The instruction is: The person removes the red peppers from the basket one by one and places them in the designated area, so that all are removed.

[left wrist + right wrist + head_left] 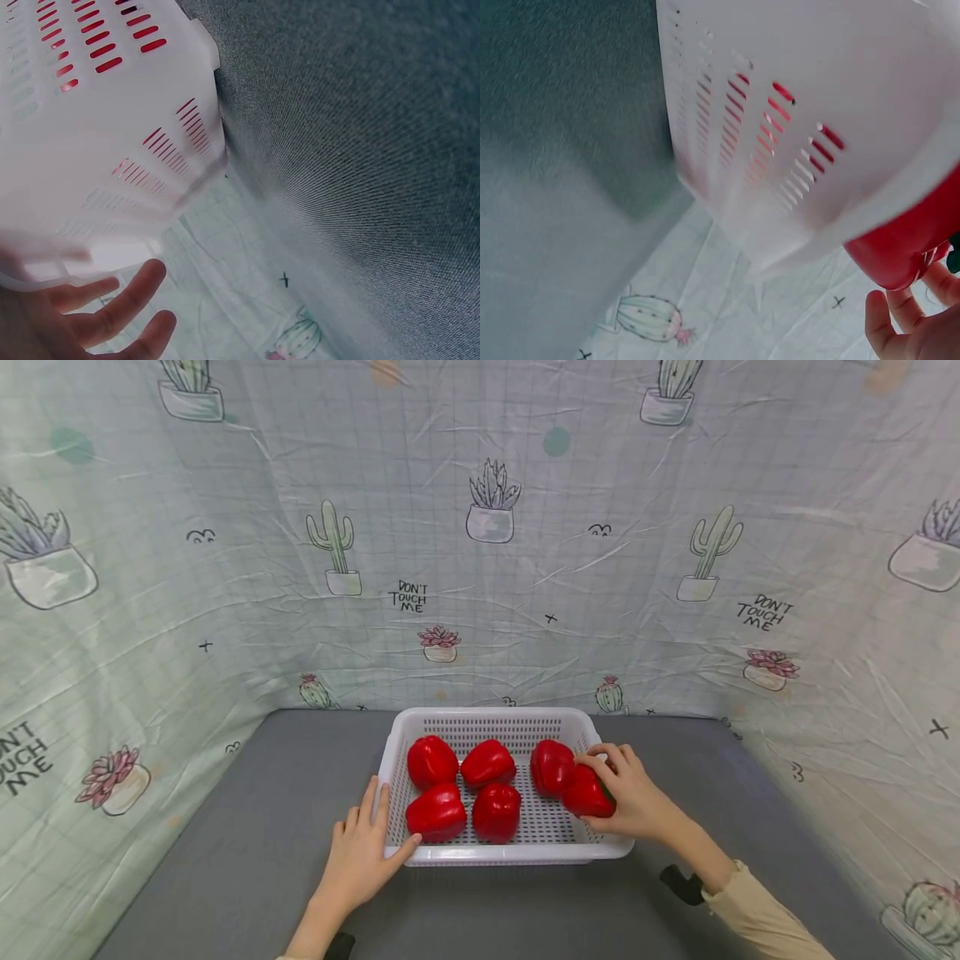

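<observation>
A white slotted plastic basket (517, 855) holds several red bell peppers, among them one at the back left (432, 762) and one at the front middle (497, 812). At the basket's right side my right hand (628, 789) grips a red bell pepper (587, 792) with fingers and thumb around it; its green stem end (954, 253) shows in the right wrist view. That pepper overlaps another red pepper (552, 767) in the head view. My left hand (360, 852) rests at the basket's left front corner, fingers spread and fairly straight along the rim.
The basket stands on a grey table (247, 827) against a cloth backdrop (487, 635) printed with cacti, which also rises on both sides. Dark wrist straps (681, 885) show on the forearms. Grey tabletop extends left, right and in front of the basket.
</observation>
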`<state>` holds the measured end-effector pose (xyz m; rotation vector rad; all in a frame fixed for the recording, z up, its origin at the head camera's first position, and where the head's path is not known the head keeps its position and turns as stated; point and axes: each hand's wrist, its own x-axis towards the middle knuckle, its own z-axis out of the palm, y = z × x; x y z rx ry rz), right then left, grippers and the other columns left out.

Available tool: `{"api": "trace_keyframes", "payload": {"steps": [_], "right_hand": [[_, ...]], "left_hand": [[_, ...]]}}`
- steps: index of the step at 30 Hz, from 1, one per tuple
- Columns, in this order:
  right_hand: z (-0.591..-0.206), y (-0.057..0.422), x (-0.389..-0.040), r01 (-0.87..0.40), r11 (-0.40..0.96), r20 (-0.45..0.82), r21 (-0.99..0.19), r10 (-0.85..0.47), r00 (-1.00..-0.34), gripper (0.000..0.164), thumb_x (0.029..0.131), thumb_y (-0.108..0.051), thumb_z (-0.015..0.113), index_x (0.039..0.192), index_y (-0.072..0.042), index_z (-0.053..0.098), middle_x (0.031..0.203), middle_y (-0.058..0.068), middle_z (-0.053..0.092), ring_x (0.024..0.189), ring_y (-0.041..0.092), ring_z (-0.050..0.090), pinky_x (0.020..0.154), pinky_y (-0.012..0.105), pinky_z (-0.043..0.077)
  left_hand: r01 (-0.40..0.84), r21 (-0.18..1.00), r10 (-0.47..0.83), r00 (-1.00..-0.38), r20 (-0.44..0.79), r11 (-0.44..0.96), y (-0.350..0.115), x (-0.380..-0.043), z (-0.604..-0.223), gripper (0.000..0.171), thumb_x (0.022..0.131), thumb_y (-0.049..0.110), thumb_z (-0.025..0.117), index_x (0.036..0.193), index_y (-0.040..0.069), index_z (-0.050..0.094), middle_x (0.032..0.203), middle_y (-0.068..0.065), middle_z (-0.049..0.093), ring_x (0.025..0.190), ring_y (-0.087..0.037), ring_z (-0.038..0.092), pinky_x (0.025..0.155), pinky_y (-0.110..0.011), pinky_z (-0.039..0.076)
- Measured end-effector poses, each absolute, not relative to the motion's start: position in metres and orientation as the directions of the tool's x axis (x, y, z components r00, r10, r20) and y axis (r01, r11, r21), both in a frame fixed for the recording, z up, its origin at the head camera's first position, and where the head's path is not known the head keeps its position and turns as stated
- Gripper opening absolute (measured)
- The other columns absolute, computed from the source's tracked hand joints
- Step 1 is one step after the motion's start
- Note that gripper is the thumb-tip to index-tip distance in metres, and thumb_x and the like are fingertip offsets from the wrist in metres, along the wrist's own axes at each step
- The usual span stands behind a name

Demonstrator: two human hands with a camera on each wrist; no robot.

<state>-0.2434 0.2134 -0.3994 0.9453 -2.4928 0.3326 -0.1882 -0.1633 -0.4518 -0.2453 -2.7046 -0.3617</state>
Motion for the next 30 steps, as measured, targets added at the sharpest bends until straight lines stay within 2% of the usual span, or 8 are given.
{"api": "trace_keyframes", "payload": {"steps": [3, 8, 17, 22, 30], "right_hand": [[-0.396, 0.219, -0.242, -0.675, 0.735, 0.518, -0.064, -0.553, -0.652, 0.082, 0.048, -0.03, 0.085, 0.119, -0.009, 0.049, 0.111, 0.008, 0.048, 0.099, 0.021, 0.038, 0.068, 0.037, 0.049], [-0.392, 0.227, -0.242, -0.669, 0.743, 0.562, -0.038, -0.537, -0.628, 0.087, 0.045, -0.028, 0.085, 0.119, -0.004, 0.046, 0.109, 0.01, 0.05, 0.097, 0.022, 0.039, 0.071, 0.042, 0.043], [-0.385, 0.238, -0.243, -0.634, 0.77, 0.567, -0.065, -0.495, -0.659, 0.086, 0.043, -0.026, 0.087, 0.116, -0.004, 0.047, 0.11, 0.01, 0.052, 0.099, 0.021, 0.039, 0.072, 0.042, 0.039], [-0.381, 0.245, -0.247, -0.61, 0.79, 0.581, -0.052, -0.473, -0.662, 0.083, 0.045, -0.025, 0.086, 0.115, -0.003, 0.049, 0.11, 0.014, 0.053, 0.099, 0.027, 0.041, 0.073, 0.045, 0.039], [-0.38, 0.258, -0.254, -0.575, 0.815, 0.561, -0.073, -0.443, -0.699, 0.086, 0.048, -0.022, 0.086, 0.122, -0.007, 0.046, 0.117, 0.014, 0.048, 0.1, 0.031, 0.045, 0.075, 0.048, 0.038]], "left_hand": [[0.222, 0.213, 0.118, -0.903, 0.414, 0.952, -0.163, -0.188, -0.452, 0.081, 0.075, 0.051, 0.06, 0.133, -0.002, 0.038, 0.141, -0.02, 0.031, 0.098, -0.033, 0.049, 0.076, -0.051, 0.041], [0.23, 0.225, 0.12, -0.901, 0.417, 0.947, -0.163, -0.188, -0.452, 0.081, 0.076, 0.051, 0.058, 0.133, -0.002, 0.038, 0.141, -0.021, 0.032, 0.097, -0.033, 0.049, 0.074, -0.051, 0.04], [0.233, 0.225, 0.12, -0.897, 0.426, 0.946, -0.164, -0.188, -0.453, 0.08, 0.076, 0.051, 0.058, 0.132, -0.002, 0.038, 0.141, -0.02, 0.032, 0.096, -0.031, 0.049, 0.074, -0.05, 0.041], [0.231, 0.226, 0.117, -0.896, 0.428, 0.946, -0.164, -0.188, -0.452, 0.08, 0.075, 0.05, 0.059, 0.132, -0.002, 0.038, 0.141, -0.02, 0.032, 0.096, -0.031, 0.049, 0.074, -0.05, 0.041], [0.222, 0.224, 0.112, -0.901, 0.419, 0.949, -0.163, -0.187, -0.452, 0.081, 0.075, 0.051, 0.059, 0.132, -0.002, 0.038, 0.14, -0.02, 0.032, 0.095, -0.031, 0.049, 0.073, -0.048, 0.041]]}}
